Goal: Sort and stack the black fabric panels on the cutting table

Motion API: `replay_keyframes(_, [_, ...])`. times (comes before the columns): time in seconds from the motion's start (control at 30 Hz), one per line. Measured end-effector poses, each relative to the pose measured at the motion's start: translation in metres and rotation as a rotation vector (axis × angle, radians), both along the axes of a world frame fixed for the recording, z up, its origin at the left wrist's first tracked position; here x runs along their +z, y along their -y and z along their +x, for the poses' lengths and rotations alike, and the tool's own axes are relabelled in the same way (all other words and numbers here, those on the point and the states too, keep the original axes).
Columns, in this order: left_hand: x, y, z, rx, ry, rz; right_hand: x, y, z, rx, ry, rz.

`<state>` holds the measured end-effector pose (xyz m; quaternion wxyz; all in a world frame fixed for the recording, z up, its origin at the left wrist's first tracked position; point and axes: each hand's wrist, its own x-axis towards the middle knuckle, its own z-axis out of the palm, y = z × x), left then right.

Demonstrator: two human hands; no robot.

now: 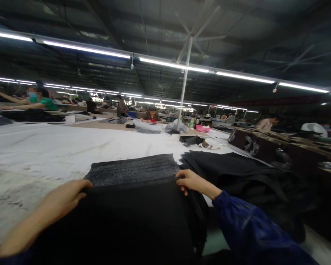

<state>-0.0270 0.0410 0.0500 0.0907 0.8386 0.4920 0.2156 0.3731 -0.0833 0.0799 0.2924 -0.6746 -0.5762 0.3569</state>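
A black cloth piece (132, 217) spreads across the bottom middle, over a stack with a speckled dark grey strip (132, 170) showing beyond its far edge. My left hand (63, 198) pinches the cloth's far left corner between thumb and fingers. At the far right corner, my right hand (191, 181) is closed on the same cloth, its thumb and forefinger pressed together. More black fabric (237, 167) lies in a loose pile to the right of my right hand.
A white-covered table (57, 147) stretches ahead. Dark scraps (191, 140), plastic bags (147, 127) and a pink basin (203, 128) sit farther back, near a thin pole (185, 84). Brown boxes (264, 147) line the right. Several people work beyond, one in green (47, 103) at left.
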Motion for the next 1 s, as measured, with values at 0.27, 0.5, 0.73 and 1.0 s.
replay_keyframes(0.27, [-0.005,0.034,0.188,-0.425,0.053,0.0,-0.01,-0.014,0.009,0.102,0.061,-0.084])
replay_keyframes(0.5, [-0.016,0.026,0.264,-0.361,0.278,-0.257,-0.005,-0.001,0.03,0.079,-0.314,-0.161])
replay_keyframes(0.73, [-0.023,0.03,0.262,-0.376,0.346,-0.229,0.003,0.03,0.045,0.153,-0.136,-0.258])
replay_keyframes(1.0, [-0.025,0.035,0.264,-0.362,0.241,-0.097,0.006,-0.003,0.038,0.106,0.263,0.138])
